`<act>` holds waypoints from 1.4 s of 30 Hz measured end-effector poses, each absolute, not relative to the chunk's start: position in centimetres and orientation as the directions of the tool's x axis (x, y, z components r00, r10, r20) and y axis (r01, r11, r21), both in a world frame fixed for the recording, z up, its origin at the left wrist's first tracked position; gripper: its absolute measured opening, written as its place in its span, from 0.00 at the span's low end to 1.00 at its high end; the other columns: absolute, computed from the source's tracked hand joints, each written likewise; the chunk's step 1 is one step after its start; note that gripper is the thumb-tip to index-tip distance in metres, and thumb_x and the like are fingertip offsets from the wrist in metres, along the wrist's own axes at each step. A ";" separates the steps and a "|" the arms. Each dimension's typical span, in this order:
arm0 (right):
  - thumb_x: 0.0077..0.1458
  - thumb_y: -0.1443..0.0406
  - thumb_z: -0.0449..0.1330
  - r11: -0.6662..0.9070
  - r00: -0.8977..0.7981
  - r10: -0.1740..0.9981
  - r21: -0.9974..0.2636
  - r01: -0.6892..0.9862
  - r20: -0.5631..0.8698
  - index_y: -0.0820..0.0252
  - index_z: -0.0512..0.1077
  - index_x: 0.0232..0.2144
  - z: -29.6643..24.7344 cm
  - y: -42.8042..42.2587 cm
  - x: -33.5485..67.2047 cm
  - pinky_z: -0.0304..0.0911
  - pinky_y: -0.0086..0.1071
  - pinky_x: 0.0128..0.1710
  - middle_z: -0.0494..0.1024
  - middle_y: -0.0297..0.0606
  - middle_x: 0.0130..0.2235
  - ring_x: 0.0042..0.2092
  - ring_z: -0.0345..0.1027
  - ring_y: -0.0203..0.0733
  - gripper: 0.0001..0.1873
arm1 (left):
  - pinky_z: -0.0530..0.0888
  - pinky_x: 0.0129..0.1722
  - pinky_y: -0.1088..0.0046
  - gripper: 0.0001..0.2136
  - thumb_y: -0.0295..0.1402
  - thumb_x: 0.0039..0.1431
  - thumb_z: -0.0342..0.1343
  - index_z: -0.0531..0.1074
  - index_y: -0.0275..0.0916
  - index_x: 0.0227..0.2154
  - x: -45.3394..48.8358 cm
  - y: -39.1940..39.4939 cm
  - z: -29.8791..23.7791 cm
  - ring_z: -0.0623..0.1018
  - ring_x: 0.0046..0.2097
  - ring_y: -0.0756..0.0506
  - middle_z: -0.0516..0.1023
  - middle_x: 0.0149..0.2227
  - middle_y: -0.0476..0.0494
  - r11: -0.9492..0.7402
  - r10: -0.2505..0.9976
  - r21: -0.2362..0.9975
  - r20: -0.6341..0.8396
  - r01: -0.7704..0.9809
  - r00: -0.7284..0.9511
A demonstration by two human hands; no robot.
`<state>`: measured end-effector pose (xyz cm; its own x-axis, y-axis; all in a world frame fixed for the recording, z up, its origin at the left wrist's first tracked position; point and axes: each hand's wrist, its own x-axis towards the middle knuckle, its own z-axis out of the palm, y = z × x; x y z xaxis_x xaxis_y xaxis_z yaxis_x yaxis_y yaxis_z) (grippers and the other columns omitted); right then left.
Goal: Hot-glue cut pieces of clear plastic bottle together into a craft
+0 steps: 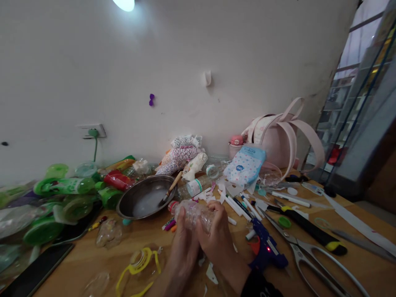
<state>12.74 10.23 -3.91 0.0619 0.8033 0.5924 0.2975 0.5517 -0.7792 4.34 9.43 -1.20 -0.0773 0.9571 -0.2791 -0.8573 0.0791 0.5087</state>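
Both my hands meet over the wooden table (355,264) and hold a small clear plastic bottle (192,212) lying on its side, its pink cap end toward the left. My left hand (182,247) wraps it from below and the left. My right hand (216,237) closes over its right end. A blue glue gun (266,247) with a red light lies just right of my right hand. White offcuts lie under my wrists.
A metal bowl (145,200) with a brush stands behind the bottle. Green bottles (62,185) pile at the left. Large scissors (312,255), a yellow-black knife (312,231), markers (238,206), a pink bag (278,138) and a phone (37,272) surround the hands.
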 end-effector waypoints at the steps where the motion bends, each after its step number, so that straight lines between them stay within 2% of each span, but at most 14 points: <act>1: 0.50 0.65 0.55 0.529 0.076 0.819 -0.801 0.280 0.568 0.66 0.58 0.48 -4.1 10.3 12.8 0.54 0.60 0.53 0.65 0.56 0.48 0.51 0.59 0.60 0.23 | 0.72 0.55 0.63 0.15 0.42 0.58 0.58 0.79 0.33 0.35 4.2 9.4 -1.1 0.79 0.48 0.38 0.83 0.37 0.38 0.058 0.961 0.532 -0.257 -0.845 -0.097; 4: 0.49 0.59 0.58 0.458 0.116 0.868 -0.868 0.193 0.483 0.65 0.57 0.51 -4.2 10.5 12.7 0.52 0.61 0.55 0.64 0.57 0.52 0.55 0.58 0.62 0.29 | 0.68 0.59 0.63 0.19 0.41 0.42 0.70 0.79 0.37 0.37 3.8 9.2 -0.2 0.74 0.56 0.37 0.83 0.41 0.42 -0.018 0.968 0.579 -0.193 -0.815 -0.158; 6: 0.47 0.56 0.61 0.406 0.170 0.891 -0.907 0.113 0.420 0.62 0.57 0.51 -4.0 10.6 12.6 0.54 0.57 0.55 0.65 0.53 0.51 0.54 0.59 0.60 0.31 | 0.65 0.61 0.63 0.24 0.41 0.35 0.73 0.79 0.40 0.39 3.5 9.1 0.5 0.69 0.60 0.37 0.83 0.44 0.45 -0.070 0.965 0.590 -0.165 -0.804 -0.205; 9: 0.44 0.56 0.64 0.326 0.199 0.929 -0.944 -0.039 0.313 0.58 0.63 0.41 -3.3 10.6 12.4 0.61 0.48 0.48 0.70 0.41 0.40 0.43 0.65 0.51 0.23 | 0.65 0.60 0.65 0.23 0.43 0.36 0.72 0.80 0.43 0.39 3.3 9.1 1.1 0.66 0.63 0.38 0.81 0.48 0.47 -0.138 0.960 0.619 -0.109 -0.773 -0.259; 11: 0.44 0.55 0.64 0.272 0.116 0.960 -0.948 -0.166 0.256 0.57 0.68 0.31 -3.0 10.6 12.4 0.65 0.42 0.40 0.71 0.35 0.31 0.34 0.67 0.46 0.15 | 0.69 0.55 0.69 0.22 0.43 0.37 0.71 0.81 0.43 0.38 3.2 9.2 1.1 0.71 0.59 0.41 0.82 0.47 0.46 -0.144 0.964 0.631 -0.084 -0.762 -0.251; 13: 0.45 0.55 0.64 0.214 0.016 0.976 -0.934 -0.286 0.219 0.58 0.72 0.26 -2.8 10.5 12.6 0.65 0.39 0.37 0.74 0.35 0.27 0.32 0.69 0.44 0.13 | 0.73 0.49 0.73 0.20 0.42 0.36 0.71 0.81 0.41 0.35 3.2 9.2 1.0 0.77 0.50 0.44 0.84 0.42 0.45 -0.143 0.970 0.623 -0.065 -0.769 -0.233; 16: 0.45 0.55 0.66 0.132 -0.066 0.982 -0.895 -0.427 0.176 0.58 0.78 0.28 -2.8 10.4 12.7 0.65 0.38 0.43 0.80 0.37 0.30 0.38 0.72 0.45 0.13 | 0.76 0.43 0.75 0.15 0.38 0.37 0.71 0.81 0.39 0.31 3.4 9.3 0.6 0.80 0.39 0.47 0.84 0.36 0.46 -0.132 0.977 0.594 -0.057 -0.794 -0.205; 20: 0.44 0.54 0.69 0.047 -0.124 0.983 -0.836 -0.547 0.137 0.57 0.80 0.29 -3.3 10.6 12.4 0.65 0.37 0.43 0.81 0.36 0.30 0.37 0.73 0.45 0.14 | 0.77 0.42 0.72 0.08 0.34 0.41 0.68 0.79 0.38 0.26 3.7 9.3 0.0 0.80 0.36 0.46 0.83 0.30 0.46 -0.061 0.983 0.557 -0.112 -0.829 -0.148; 28: 0.43 0.61 0.70 -0.002 -0.069 0.996 -0.756 -0.654 0.057 0.56 0.81 0.28 -2.6 10.0 12.3 0.64 0.33 0.42 0.82 0.33 0.31 0.35 0.72 0.40 0.08 | 0.77 0.42 0.70 0.03 0.30 0.48 0.64 0.79 0.37 0.26 4.0 9.4 -0.2 0.79 0.34 0.47 0.83 0.29 0.45 -0.072 0.980 0.536 -0.120 -0.841 -0.160; 33: 0.41 0.58 0.69 -0.019 -0.087 0.994 -0.711 -0.703 0.060 0.57 0.81 0.28 -1.7 9.5 12.4 0.66 0.38 0.41 0.81 0.35 0.29 0.33 0.72 0.44 0.10 | 0.76 0.45 0.68 0.07 0.34 0.48 0.64 0.80 0.37 0.30 3.7 9.5 -0.3 0.80 0.38 0.44 0.83 0.33 0.43 -0.062 0.987 0.541 -0.093 -0.839 -0.133; 38: 0.41 0.56 0.71 0.006 -0.060 0.997 -0.777 -0.629 0.056 0.59 0.81 0.26 -2.6 9.8 12.6 0.64 0.39 0.43 0.81 0.37 0.29 0.34 0.71 0.44 0.13 | 0.76 0.40 0.70 0.10 0.37 0.47 0.66 0.80 0.36 0.30 3.4 9.6 -0.4 0.80 0.37 0.45 0.84 0.33 0.43 -0.096 0.985 0.569 -0.064 -0.817 -0.161; 42: 0.42 0.54 0.71 0.013 -0.061 0.996 -0.811 -0.584 0.060 0.60 0.81 0.27 -3.2 10.1 12.8 0.64 0.41 0.46 0.80 0.38 0.31 0.37 0.71 0.46 0.15 | 0.75 0.47 0.65 0.13 0.40 0.44 0.68 0.80 0.37 0.30 3.4 9.7 -1.0 0.80 0.37 0.43 0.84 0.33 0.44 -0.079 0.987 0.603 -0.062 -0.794 -0.146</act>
<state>12.79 10.14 -3.19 -0.0605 0.9964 0.0601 -0.5845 0.0135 -0.8113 3.36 9.68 -1.03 -0.1457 0.9874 -0.0622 -0.7935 -0.0791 0.6034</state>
